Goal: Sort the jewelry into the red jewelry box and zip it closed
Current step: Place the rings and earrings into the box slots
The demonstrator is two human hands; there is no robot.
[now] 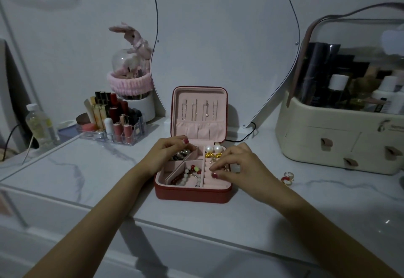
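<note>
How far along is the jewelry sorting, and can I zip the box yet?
Mostly sorted: bead bracelets, pearl earrings and chains in the lid are in the red jewelry box. In hand: the right hand works at the ring slots, the left hand at the back compartment. Left: rings lie on the counter; the box is open, unzipped.

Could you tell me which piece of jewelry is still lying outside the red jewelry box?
The red-and-gold rings on the marble tabletop, right of the red jewelry box; the bracelets and pearl earrings already sit in compartments.
</note>
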